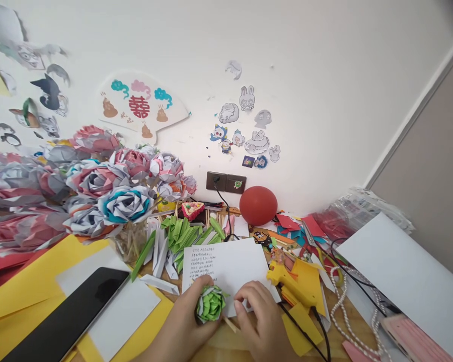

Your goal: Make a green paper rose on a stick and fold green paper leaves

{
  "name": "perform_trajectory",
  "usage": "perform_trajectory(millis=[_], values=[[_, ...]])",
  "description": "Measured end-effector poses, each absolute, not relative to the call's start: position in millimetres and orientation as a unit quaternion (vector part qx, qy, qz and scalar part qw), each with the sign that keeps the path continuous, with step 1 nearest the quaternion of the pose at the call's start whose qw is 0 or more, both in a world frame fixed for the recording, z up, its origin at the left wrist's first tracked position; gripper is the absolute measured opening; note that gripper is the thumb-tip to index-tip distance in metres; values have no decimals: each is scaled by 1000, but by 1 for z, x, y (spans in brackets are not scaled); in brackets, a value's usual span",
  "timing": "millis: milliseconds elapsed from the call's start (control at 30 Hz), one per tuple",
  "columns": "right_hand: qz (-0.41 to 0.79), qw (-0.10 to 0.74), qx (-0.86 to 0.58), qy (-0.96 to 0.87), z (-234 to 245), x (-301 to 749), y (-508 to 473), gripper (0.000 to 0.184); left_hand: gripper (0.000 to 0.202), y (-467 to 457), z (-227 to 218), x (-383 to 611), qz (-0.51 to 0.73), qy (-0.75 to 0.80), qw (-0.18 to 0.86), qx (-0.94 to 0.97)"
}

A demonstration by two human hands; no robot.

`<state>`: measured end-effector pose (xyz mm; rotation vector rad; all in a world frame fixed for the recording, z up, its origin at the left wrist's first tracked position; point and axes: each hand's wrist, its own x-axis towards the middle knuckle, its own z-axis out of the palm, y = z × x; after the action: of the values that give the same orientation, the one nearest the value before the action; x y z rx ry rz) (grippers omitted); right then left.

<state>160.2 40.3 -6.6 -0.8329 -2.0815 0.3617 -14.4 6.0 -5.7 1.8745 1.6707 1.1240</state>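
My left hand (191, 317) is closed around a small paper flower (211, 303) with green and white folded petals, its top turned towards me. Just right of the flower, my right hand (259, 318) has its fingers curled and thumb and forefinger drawn together; whether anything is between them is too small to tell. A short piece of wooden stick (231, 325) shows below the flower, between the hands. Behind both hands lies a white sheet with handwriting (234, 264). Folded green paper strips (179, 239) and white ones (160, 256) are heaped behind and left of it.
Large paper flowers (126, 205) crowd the left side. A black phone (71, 314) rests on yellow and white paper. To the right lie a yellow glue gun (292, 284) with its cable, a bead string (342, 306) and scissors (308, 234). A red balloon (258, 205) sits by the wall.
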Motion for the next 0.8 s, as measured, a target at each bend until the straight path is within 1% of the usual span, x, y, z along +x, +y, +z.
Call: perform_trajectory(millis=[33,133,233,300,400,533,633,700,800], values=[[124,409,-343,-836,-9,160,41,11,33,7,-6,-16,408,603,185,660],[64,347,-361,-863,-15,156,42,7,34,9,-5,-20,425,615,163,644],[0,294,-365,-883,-19,151,42,12,32,10,-5,-21,430,618,150,641],[-45,289,-378,-879,-20,151,44,12,32,9,-6,-20,428,613,142,649],[-90,306,-406,-856,-20,153,49,16,35,8,-7,-18,427,603,136,660],[-119,311,-415,-847,-25,157,59,18,35,7,-9,-17,427,602,139,660],[-143,284,-411,-854,-29,156,62,24,36,7,-10,-18,418,605,143,662],[-132,258,-408,-866,-30,154,62,28,38,7,-12,-18,412,609,142,663],[-95,241,-413,-873,-25,153,60,41,39,7,-12,-16,420,602,147,663]])
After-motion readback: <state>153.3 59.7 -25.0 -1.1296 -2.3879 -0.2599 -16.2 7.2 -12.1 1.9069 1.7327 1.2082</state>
